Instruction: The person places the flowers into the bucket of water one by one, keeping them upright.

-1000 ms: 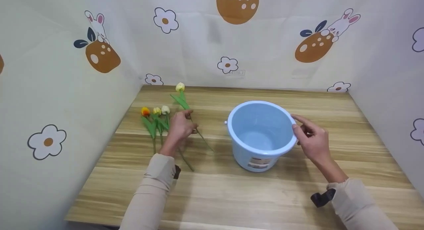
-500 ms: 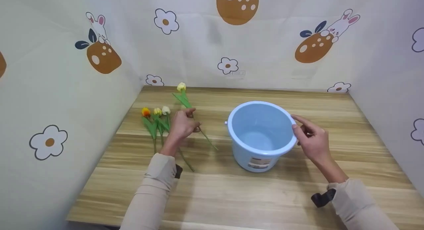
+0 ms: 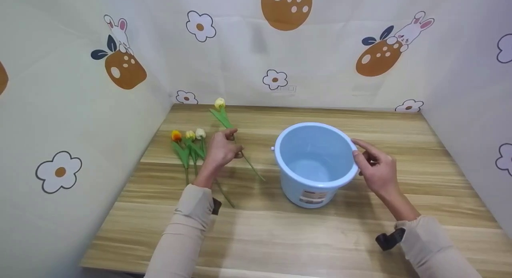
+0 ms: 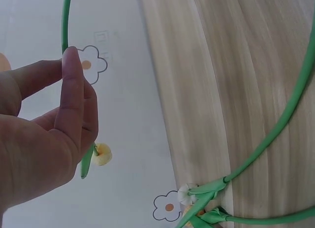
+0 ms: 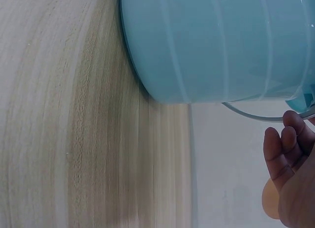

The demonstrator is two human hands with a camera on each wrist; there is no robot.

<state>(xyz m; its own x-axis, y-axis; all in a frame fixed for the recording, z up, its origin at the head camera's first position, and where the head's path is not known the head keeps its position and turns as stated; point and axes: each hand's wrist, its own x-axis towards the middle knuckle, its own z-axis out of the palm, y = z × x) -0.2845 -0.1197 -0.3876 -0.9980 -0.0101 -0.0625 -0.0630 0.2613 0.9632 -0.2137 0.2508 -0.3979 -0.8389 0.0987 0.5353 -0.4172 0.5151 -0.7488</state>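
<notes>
**Left hand pinches a pale yellow tulip while your right hand grips the bucket**

Take the bucket (image 3: 291, 188) as your dial: it stands upright on the wooden table (image 3: 272, 242). Your left hand (image 3: 220, 150) is at its 9 o'clock, the forearm coming in from 7 o'clock. The fingertips pinch the pale yellow tulip (image 3: 222, 119) by its stem; its bloom points towards 12 o'clock from your hand, its stem end towards 4 o'clock, near the bucket but apart from it.

Your right hand (image 3: 379, 170), with its forearm entering from 5 o'clock, grips the rim at 3 o'clock; the right wrist view shows curled fingers beside the thin handle (image 5: 256, 118).

An orange tulip (image 3: 182, 153), a yellow tulip (image 3: 190, 135) and a white tulip (image 3: 200, 133) lie at your left hand's 9 to 11 o'clock.

The bucket's label (image 3: 313, 197), at 6 o'clock, is too small to read. A boxed marking (image 3: 290, 89) on the patterned wall (image 3: 240, 58) is too faint to make out.
</notes>
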